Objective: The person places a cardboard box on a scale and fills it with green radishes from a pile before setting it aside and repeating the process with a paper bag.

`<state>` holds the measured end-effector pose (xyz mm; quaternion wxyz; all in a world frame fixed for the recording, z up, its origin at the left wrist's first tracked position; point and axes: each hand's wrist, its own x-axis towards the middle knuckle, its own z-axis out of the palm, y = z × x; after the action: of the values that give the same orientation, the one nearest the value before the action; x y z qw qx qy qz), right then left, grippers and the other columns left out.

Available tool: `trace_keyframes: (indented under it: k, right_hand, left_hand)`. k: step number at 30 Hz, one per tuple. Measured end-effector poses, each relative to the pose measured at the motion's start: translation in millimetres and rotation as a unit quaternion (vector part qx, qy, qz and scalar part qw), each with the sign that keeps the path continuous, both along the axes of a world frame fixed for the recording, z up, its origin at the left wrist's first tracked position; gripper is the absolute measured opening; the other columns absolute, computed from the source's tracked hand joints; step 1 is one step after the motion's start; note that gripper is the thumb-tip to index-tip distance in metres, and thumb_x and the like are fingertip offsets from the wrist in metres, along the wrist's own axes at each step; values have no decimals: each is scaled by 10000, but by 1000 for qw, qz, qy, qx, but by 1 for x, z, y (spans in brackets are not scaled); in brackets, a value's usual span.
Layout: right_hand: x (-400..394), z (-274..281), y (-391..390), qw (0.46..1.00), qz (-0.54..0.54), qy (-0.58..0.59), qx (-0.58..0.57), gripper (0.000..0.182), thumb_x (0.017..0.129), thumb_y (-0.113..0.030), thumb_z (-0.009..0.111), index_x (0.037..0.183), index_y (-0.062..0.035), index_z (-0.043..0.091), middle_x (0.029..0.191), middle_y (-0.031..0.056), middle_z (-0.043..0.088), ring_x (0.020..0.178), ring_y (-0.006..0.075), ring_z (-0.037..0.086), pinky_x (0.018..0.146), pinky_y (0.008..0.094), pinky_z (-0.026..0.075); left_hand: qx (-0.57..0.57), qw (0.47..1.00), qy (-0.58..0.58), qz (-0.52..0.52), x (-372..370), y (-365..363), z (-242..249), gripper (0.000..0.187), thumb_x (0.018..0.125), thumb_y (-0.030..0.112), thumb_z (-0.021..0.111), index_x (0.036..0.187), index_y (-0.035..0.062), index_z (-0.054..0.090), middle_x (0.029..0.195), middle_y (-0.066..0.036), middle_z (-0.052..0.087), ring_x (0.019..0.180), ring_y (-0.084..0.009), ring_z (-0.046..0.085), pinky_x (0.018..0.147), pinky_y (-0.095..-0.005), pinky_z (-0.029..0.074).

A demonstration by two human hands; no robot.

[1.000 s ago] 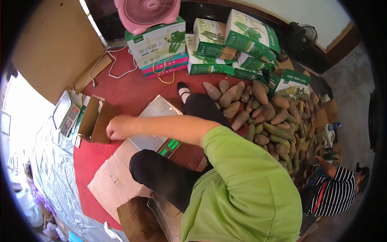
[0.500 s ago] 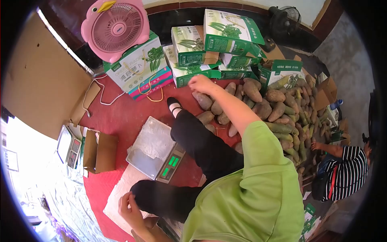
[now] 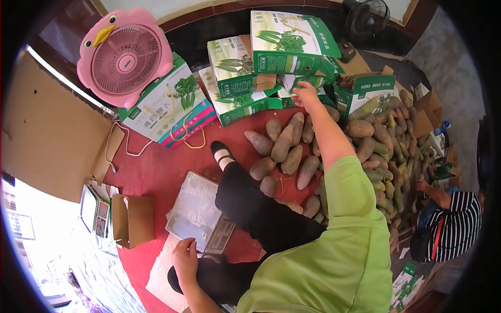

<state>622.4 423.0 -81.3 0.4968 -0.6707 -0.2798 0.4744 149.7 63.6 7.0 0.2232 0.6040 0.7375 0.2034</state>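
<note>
My right hand (image 3: 306, 96) is stretched out above the far edge of the radish-like vegetables (image 3: 282, 143), by the green and white cartons (image 3: 286, 61). Its fingers are apart, and nothing shows in them. Lower down, my left hand (image 3: 185, 255) hovers beside the near edge of the weighing scale (image 3: 194, 206), its fingers curled together with nothing visible in them. The scale has a metal plate partly covered with a whitish sheet, and its display looks unlit.
A pink fan (image 3: 126, 63) sits by a printed box (image 3: 166, 99) on the red floor. An open brown carton (image 3: 140, 221) is near a second scale (image 3: 96, 211). At right, a person in a striped top (image 3: 457, 225) reaches toward the large vegetable heap (image 3: 390, 151).
My right hand has moved right, toward the cartons. My left hand has risen to the scale. The view has shifted, showing more loose vegetables. The scale's green digits no longer show.
</note>
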Motion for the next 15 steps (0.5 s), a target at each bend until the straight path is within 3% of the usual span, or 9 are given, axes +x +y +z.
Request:
trace_keyframes:
  k: [4,15]
  right_hand:
    - [22,-3,25,997,-59,41,21,575,842,-102,635,1361,-156,394,1007,32,602,750,176,611,652,366,468]
    - [42,-15,71,972,-51,213,79,910,833,-132,660,1494,-204,39,1120,108,569,902,243,580,714,410,463]
  left_hand:
    - [-18,998,54,8,2,10,-3,124,817,77,612,900,8,672,851,-163,656,743,-325,639,675,-381,496]
    - [-43,993,112,-10,-1,25,-20,119,826,123,610,875,33,670,811,-154,637,772,-347,618,696,-416,486]
